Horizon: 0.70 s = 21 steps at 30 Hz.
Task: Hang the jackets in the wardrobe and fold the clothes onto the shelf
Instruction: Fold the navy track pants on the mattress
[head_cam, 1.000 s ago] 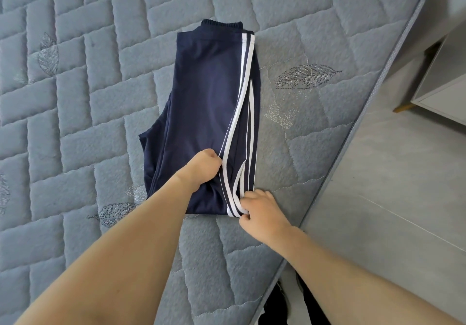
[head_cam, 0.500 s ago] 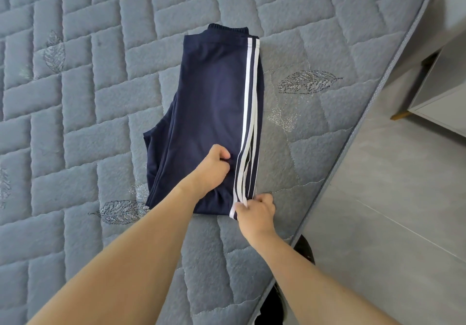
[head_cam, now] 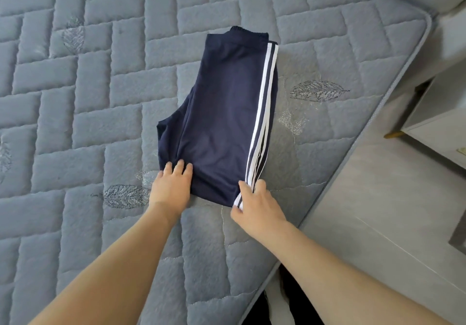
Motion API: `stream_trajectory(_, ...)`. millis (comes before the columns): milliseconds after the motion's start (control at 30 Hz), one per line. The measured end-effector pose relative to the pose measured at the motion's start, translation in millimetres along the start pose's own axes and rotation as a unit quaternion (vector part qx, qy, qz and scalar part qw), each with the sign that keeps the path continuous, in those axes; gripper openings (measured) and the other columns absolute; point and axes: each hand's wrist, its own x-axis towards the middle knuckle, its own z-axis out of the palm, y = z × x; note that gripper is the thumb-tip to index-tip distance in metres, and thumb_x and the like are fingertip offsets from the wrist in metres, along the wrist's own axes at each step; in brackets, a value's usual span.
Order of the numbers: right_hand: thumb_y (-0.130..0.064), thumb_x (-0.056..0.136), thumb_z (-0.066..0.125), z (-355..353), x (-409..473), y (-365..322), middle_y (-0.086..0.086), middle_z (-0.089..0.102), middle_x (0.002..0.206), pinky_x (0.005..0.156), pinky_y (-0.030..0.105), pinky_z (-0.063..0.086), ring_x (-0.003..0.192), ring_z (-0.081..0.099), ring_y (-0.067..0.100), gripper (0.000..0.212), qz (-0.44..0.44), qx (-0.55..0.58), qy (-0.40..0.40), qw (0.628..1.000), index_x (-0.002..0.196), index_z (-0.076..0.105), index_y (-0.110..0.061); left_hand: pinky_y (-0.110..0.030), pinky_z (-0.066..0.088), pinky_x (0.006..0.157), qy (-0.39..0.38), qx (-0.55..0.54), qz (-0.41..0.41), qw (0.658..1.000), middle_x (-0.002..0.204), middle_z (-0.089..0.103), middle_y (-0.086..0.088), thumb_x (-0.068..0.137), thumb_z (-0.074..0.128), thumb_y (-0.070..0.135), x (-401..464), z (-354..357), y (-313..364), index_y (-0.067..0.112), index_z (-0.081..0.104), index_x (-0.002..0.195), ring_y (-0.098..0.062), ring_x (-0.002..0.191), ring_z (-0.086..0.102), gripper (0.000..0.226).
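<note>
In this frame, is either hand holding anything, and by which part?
The right hand pinches the folded navy pants at their near striped corner. The left hand only rests its fingers on the near left corner, gripping nothing.

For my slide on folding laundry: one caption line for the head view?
Both hands, left hand and right hand, grasp the near edge of folded navy striped trousers on a quilted grey mattress.
</note>
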Motion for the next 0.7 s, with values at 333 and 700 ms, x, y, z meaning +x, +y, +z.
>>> stream_trajectory(333,-0.020,0.083,0.057,-71,4,1,0.010,0.060,0.110,0.076,0.030,0.046,0.090,0.056,0.029,0.029,0.088,-0.064,-0.309,0.945,0.109,0.063,-0.007,-0.035,0.049,0.087,-0.339,0.062,0.078,0.935,0.124,0.063,-0.009,0.085,0.047,0.015,-21,-65,8,0.011,0.063,0.123,-0.032,0.110,0.061,0.042)
stream_trajectory(700,-0.017,0.094,0.061,-139,87,10,0.003,0.065,0.111,0.084,0.030,0.044,0.093,0.059,0.015,0.023,0.103,0.470,0.045,0.876,0.117,0.057,-0.017,-0.042,0.044,0.092,0.090,-0.339,-0.129,0.927,0.092,0.066,-0.001,0.088,0.054,0.030,52,-144,-48,0.019,0.066,0.100,-0.033,0.101,0.059,0.019)
